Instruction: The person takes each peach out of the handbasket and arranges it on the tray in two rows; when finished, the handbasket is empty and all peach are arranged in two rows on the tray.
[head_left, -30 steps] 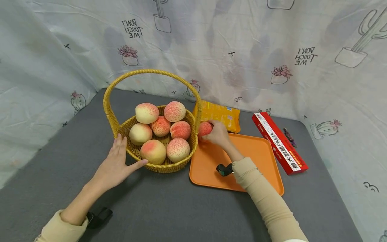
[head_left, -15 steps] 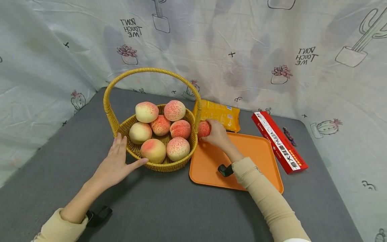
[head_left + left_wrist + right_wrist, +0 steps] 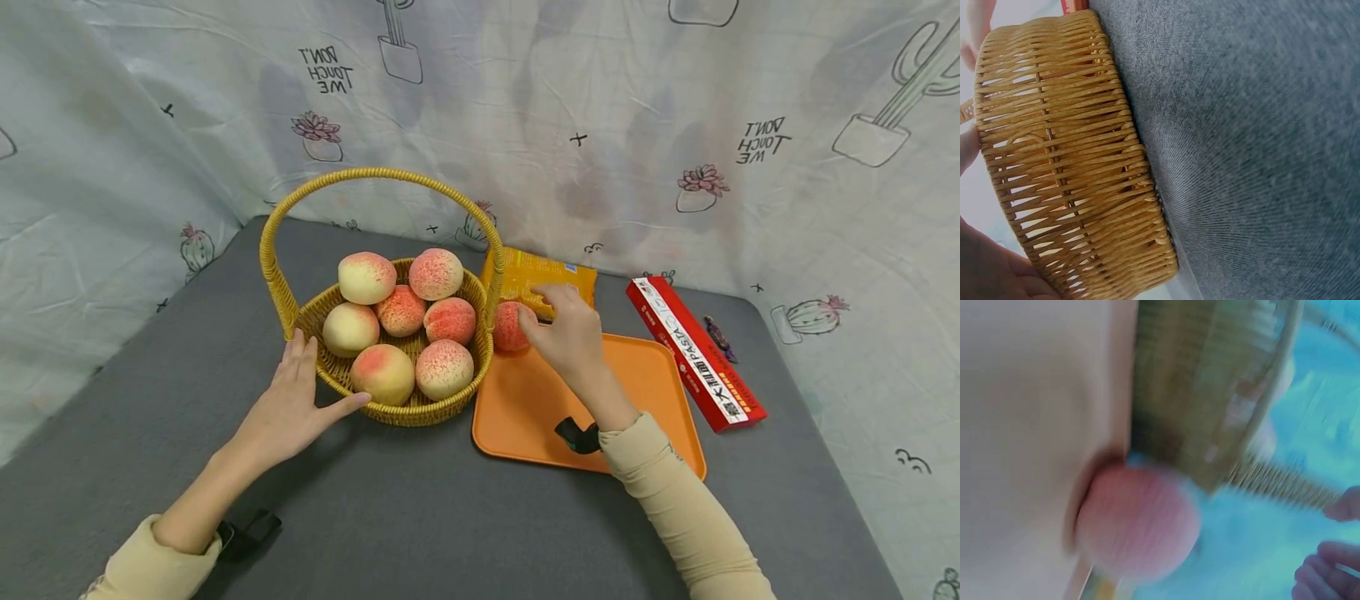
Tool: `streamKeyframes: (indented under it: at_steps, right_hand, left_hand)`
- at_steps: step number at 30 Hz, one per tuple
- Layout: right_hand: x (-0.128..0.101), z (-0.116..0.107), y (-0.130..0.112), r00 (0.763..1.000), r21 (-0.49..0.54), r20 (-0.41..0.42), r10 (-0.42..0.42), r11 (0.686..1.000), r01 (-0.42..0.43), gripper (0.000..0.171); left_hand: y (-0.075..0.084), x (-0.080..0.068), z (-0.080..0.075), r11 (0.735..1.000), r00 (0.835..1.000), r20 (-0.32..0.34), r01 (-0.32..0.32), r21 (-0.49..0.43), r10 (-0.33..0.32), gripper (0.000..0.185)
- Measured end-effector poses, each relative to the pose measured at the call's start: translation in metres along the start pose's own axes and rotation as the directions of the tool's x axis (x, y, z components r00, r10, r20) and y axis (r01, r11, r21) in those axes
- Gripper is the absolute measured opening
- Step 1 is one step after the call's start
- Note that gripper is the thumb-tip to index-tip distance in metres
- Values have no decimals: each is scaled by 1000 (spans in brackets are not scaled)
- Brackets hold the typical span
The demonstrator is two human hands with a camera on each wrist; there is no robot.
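My left hand (image 3: 283, 417) rests against the left front of a yellow woven basket (image 3: 408, 415), fingers straight along its side and thumb on the front rim. Several peaches (image 3: 384, 375) lie in the basket, beneath its tall arched handle. A redder peach (image 3: 509, 326) sits outside, at the back left corner of an orange tray (image 3: 517, 417), close to the basket's right side. Just right of that peach is my right hand (image 3: 566, 333), fingers loosely bent and apart from it. The right wrist view shows this peach (image 3: 1138, 522) blurred, away from the fingertips (image 3: 1347, 503).
Behind the tray lies a yellow-orange packet (image 3: 540, 275). A red and white pasta box (image 3: 697, 354) lies along the tray's right side, and a small dark wrapped item (image 3: 718, 337) is beyond it. A patterned white curtain (image 3: 525, 125) hangs behind the grey table (image 3: 420, 517).
My right hand, earlier gripping the red peach, has let go and moved to the right. That peach stays on the tray's corner. My left hand has not moved from the basket.
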State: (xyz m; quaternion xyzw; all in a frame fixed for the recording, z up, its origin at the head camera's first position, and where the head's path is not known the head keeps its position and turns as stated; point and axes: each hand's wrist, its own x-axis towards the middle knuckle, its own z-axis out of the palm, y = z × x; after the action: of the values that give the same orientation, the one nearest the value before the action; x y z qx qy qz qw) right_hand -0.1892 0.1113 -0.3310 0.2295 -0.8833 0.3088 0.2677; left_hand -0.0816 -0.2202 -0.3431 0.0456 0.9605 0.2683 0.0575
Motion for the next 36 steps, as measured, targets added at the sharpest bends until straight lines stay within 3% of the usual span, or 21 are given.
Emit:
streamKeyframes:
  at_steps: [2,4,7,9,13,16,19,21,23,25,31,36]
  right_hand:
    - [-5,0,-8,988,29,-48,-145,989,146,24]
    - [-7,1,-18,978,84,-10,-207,975,207,26]
    - [-7,6,-33,967,155,145,-209,970,187,35]
    - [-5,12,-40,945,165,275,-179,977,137,41]
    - [4,26,-51,847,118,519,-110,991,56,57]
    - [11,36,-57,736,41,676,-38,999,13,69]
    - [15,46,-61,641,-27,768,4,999,26,75]
    - [16,50,-63,604,-61,797,18,997,51,77]
    - [17,53,-65,600,-81,800,23,994,70,78]
    - [16,54,-65,616,-86,788,18,993,81,77]
    - [11,56,-62,703,-22,712,-6,999,31,72]
    - [8,53,-58,773,70,634,24,994,-88,72]
  left_hand:
    - [0,0,-1,1000,1000,0,3,2,-3,113]
    - [0,0,-1,1000,1000,-2,4,4,-4,113]
    - [0,1,-2,1000,1000,-4,4,9,-4,114]
    - [0,1,-2,1000,1000,-3,3,10,-3,114]
    - [0,1,-1,1000,1000,3,4,6,-4,113]
    - [0,1,-1,1000,1000,10,7,2,-7,113]
    - [0,1,0,1000,1000,13,6,2,-6,113]
    - [0,1,1,1000,1000,12,4,4,-4,113]
    - [0,1,1,1000,1000,12,3,6,-3,114]
    - [0,1,1,1000,1000,10,5,9,-5,114]
    - [-1,0,0,1000,1000,4,8,8,-8,114]
    - [-1,1,0,1000,1000,5,2,6,-2,114]
